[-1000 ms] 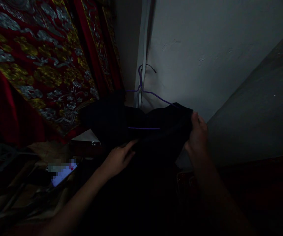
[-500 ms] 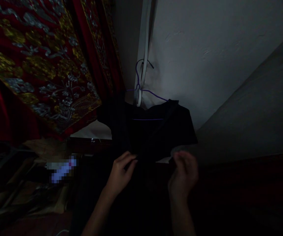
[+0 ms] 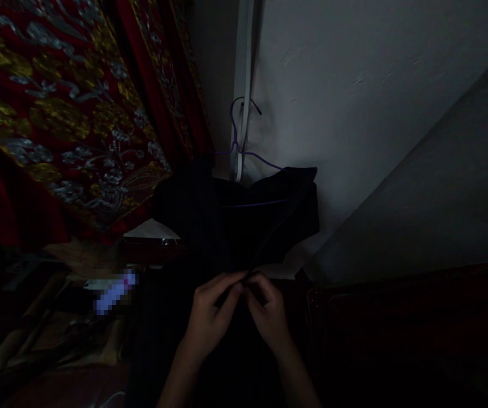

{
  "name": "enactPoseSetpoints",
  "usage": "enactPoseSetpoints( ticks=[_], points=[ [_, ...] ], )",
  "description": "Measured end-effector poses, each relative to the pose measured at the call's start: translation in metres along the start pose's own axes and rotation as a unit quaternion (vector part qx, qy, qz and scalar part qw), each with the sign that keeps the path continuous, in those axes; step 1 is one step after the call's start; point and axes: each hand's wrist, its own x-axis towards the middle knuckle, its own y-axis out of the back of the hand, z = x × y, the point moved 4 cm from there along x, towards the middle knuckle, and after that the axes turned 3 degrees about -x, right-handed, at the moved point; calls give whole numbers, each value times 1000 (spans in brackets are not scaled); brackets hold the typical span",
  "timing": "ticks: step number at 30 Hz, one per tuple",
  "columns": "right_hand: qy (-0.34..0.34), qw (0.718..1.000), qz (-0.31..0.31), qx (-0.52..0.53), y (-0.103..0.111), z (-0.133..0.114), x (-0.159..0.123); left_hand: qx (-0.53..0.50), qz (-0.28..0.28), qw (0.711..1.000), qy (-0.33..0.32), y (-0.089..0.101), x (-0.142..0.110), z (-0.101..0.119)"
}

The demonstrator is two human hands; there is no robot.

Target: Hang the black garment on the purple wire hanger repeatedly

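Observation:
A black short-sleeved garment [image 3: 193, 215] hangs on a thin purple hanger [image 3: 265, 161], whose hook loops around a pale strip on the wall. Its neckline falls open in a V with front edges running down to my hands. My left hand [image 3: 212, 306] pinches the front edge between thumb and forefinger. Right beside it, my right hand [image 3: 267, 306] pinches the cloth at the same spot, the fingertips of both hands meeting. Whatever small detail lies between the fingers is too dark to make out. The garment's lower part fades into shadow.
A red cloth with gold and silver embroidery [image 3: 65, 107] hangs at the left. Below it are a wooden frame [image 3: 112, 340] and a blurred blue item [image 3: 114, 293]. Behind the hanger is a grey wall [image 3: 333, 85]; dark reddish furniture [image 3: 397, 317] stands at the lower right.
My right hand has come in from the right to meet my left hand at the garment's front edge. The right collar edge and sleeve have shifted, and the hanger is slightly tilted.

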Motion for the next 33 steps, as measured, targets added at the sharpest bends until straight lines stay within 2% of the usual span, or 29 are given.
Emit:
enactPoseSetpoints(
  ticks=[4, 7, 12, 15, 18, 20, 23, 26, 29, 31, 33],
  points=[
    [-5, 1000, 3, -26, 7, -5, -3, 30, 54, 998, 22, 7, -1, -9],
    [-7, 999, 14, -45, 12, -5, -4, 68, 51, 996, 13, 10, 5, -15],
    [-1, 998, 16, -63, 17, -7, -3, 160, -73, 981, -84, 16, 29, -11],
    [-20, 997, 34, -60, 20, -6, -3, 253, -144, 944, -156, 23, 50, -3],
    [-43, 997, 37, -49, 21, -2, -4, 347, -170, 895, -222, 38, 83, 15],
    [-57, 997, 37, -42, 21, 2, -4, 389, -163, 872, -248, 52, 114, 33],
    [-62, 997, 30, -42, 21, 4, -3, 434, -111, 851, -274, 73, 165, 66],
    [-43, 996, -13, -74, 20, 5, 2, 441, -42, 851, -282, 89, 204, 92],
    [-41, 988, -84, -119, 26, 11, 10, 423, 5, 861, -280, 95, 216, 101],
    [-54, 976, -145, -154, 32, 13, 19, 415, 4, 865, -281, 92, 210, 101],
    [-53, 964, -193, -177, 38, 4, 32, 411, -9, 866, -286, 86, 200, 98]
  ],
)
